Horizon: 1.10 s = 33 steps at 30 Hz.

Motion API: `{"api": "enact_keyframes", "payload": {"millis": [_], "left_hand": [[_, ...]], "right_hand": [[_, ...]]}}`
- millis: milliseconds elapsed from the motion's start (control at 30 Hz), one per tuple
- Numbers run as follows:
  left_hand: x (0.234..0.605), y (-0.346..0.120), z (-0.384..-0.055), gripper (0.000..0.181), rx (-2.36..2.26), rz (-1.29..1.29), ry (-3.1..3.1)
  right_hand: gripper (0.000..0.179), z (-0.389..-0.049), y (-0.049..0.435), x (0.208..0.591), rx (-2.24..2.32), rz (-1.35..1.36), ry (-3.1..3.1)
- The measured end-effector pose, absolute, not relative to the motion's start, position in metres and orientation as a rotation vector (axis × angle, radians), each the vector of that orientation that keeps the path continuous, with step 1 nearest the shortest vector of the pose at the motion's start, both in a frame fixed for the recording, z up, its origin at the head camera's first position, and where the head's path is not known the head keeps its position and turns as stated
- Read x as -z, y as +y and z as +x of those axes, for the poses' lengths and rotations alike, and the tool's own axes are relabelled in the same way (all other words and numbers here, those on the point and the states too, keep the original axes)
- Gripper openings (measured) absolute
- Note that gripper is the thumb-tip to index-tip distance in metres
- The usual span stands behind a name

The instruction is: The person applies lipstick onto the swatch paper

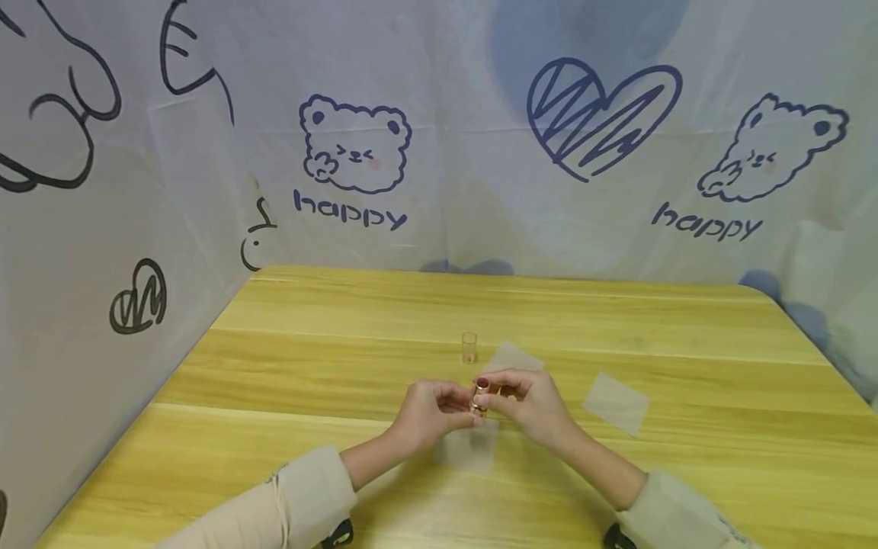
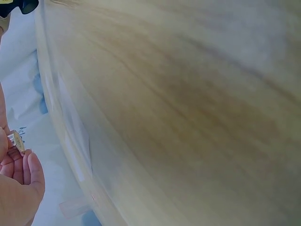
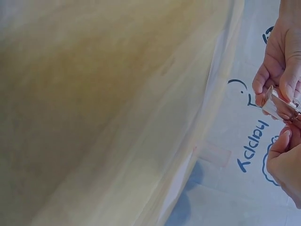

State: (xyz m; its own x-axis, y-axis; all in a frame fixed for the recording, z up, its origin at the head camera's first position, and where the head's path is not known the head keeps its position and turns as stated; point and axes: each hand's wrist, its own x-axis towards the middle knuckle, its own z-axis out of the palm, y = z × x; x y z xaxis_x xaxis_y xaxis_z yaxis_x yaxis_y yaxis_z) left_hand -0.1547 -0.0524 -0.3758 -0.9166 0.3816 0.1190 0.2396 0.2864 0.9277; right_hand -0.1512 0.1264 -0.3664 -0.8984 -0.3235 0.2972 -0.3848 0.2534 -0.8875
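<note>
A small, shiny rose-gold lipstick tube (image 1: 481, 395) is held upright between both hands, a little above the table. My left hand (image 1: 427, 412) pinches it from the left, thumb low near its base. From the other side my right hand (image 1: 533, 404) grips it, with the thumb across its front and the index finger at the rim. The tube's rim and polished side (image 3: 277, 103) show in the right wrist view, while its flat end (image 2: 18, 141) shows in the left wrist view. Fingers hide part of its body. A clear cap (image 1: 469, 348) stands just beyond the hands.
Thin whitish squares lie on the wooden table (image 1: 309, 366): one sheet (image 1: 513, 357) behind the right hand, another sheet (image 1: 617, 402) farther right, and a third sheet (image 1: 473, 451) below the hands. A printed cloth wall (image 1: 466, 191) borders the table's back and left.
</note>
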Motion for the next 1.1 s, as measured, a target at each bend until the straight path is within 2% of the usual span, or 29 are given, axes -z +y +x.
{"api": "enact_keyframes", "payload": {"millis": [867, 1100], "left_hand": [[0.377, -0.049, -0.153, 0.021, -1.782, 0.525, 2.385], [0.377, -0.049, -0.153, 0.021, -1.783, 0.522, 2.378]], "right_hand": [[0.018, -0.144, 0.113, 0.364, -1.872, 0.358, -2.354], [0.019, -0.144, 0.114, 0.364, -1.866, 0.338, -2.366]]}}
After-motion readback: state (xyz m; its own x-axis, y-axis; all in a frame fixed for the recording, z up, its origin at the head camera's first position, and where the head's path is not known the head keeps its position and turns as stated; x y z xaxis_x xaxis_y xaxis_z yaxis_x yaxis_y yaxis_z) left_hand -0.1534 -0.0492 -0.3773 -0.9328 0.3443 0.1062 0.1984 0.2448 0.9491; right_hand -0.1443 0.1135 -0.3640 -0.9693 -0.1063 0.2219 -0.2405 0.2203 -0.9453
